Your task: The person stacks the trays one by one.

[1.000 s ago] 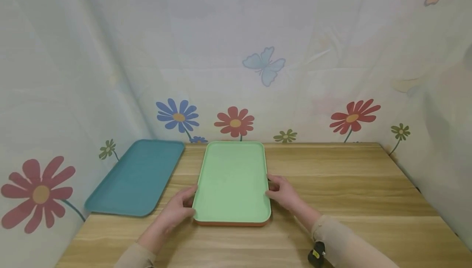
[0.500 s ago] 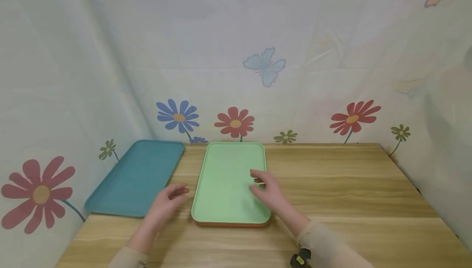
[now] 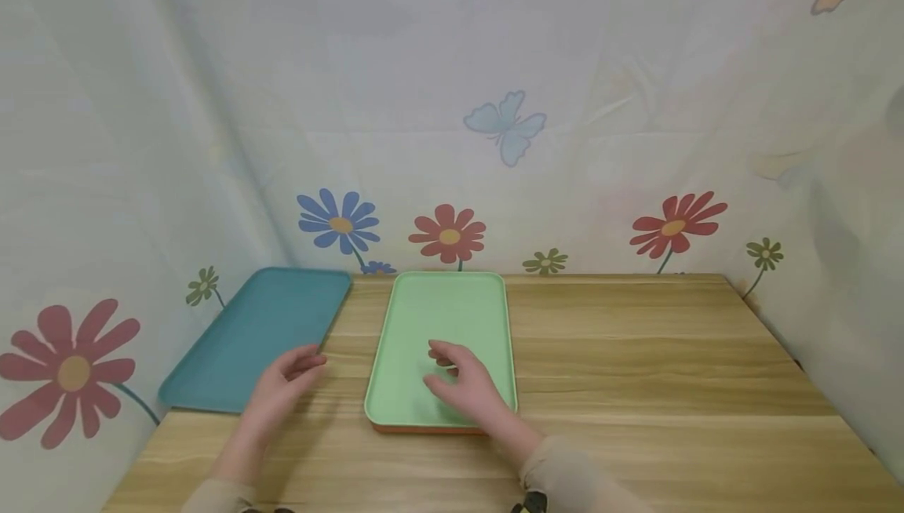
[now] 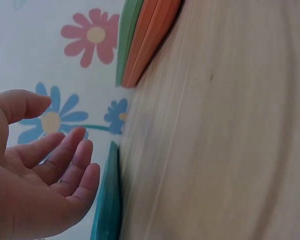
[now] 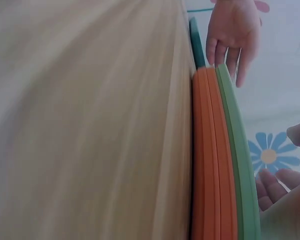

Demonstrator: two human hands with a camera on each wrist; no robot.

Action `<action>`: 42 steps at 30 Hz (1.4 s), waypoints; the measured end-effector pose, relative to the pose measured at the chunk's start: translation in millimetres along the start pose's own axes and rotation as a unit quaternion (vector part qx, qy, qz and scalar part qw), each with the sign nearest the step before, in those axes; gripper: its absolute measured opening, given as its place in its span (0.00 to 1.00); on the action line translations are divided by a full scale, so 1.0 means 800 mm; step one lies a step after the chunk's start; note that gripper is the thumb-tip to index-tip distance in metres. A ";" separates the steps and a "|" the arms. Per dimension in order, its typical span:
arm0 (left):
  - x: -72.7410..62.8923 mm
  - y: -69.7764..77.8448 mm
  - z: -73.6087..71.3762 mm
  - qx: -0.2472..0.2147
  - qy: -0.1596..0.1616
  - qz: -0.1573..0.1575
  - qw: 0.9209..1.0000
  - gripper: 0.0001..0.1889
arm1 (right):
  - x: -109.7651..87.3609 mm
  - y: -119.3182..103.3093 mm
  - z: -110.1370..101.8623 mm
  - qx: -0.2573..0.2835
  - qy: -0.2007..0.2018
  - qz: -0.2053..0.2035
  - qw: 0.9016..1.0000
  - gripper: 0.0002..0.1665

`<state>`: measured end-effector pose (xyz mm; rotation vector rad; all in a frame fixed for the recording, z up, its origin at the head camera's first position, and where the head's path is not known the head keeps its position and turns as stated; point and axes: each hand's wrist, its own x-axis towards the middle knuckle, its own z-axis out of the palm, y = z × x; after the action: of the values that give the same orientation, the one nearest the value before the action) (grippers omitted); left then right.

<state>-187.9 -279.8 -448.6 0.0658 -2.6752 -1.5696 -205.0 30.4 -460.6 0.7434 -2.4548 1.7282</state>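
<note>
A light green tray (image 3: 410,325) lies on top of orange trays (image 5: 207,150), stacked on the table. To its left lies a blue-green tray (image 3: 282,309), seen edge-on in the left wrist view. My left hand (image 3: 277,387) hovers near the right front side of the blue-green tray, fingers loosely bent, holding nothing. Over the green tray's front half hangs my right hand (image 3: 462,383), its thumb apart from the relaxed fingers and nothing between them. The left wrist view shows the fingers (image 4: 70,155) of the left hand in the air, apart from both trays.
The wooden table (image 3: 636,356) extends to the right of the stack. A cloth backdrop (image 3: 565,66) printed with flowers and butterflies stands behind the table and along its sides.
Both hands have let go of the green tray's sides. The left hand has moved left toward the blue-green tray, and the right hand has moved left over the green tray. The trays stay in place.
</note>
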 end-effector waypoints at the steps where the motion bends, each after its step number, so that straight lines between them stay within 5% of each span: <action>1: 0.000 -0.002 -0.004 0.004 0.004 0.000 1.000 0.28 | 0.001 -0.003 0.005 0.002 -0.003 -0.001 1.000 0.30; 17: 0.000 -0.037 -0.054 0.001 0.058 -0.015 0.998 0.35 | 0.011 -0.030 0.077 0.002 -0.025 -0.015 1.000 0.36; 28: 0.004 -0.059 -0.089 0.056 0.109 0.006 0.992 0.37 | 0.017 -0.047 0.118 -0.016 -0.040 -0.030 0.999 0.39; 35: -0.001 -0.071 -0.106 0.048 0.129 -0.014 0.990 0.40 | 0.019 -0.048 0.139 -0.026 -0.026 -0.030 0.999 0.40; 42: -0.003 -0.087 -0.125 0.033 0.138 -0.001 0.990 0.41 | 0.019 -0.054 0.154 -0.052 -0.024 -0.027 0.998 0.41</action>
<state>-179.1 -400.9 -460.9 0.2675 -2.5110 -1.3575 -172.6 -96.6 -464.4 0.8424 -2.5082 1.5674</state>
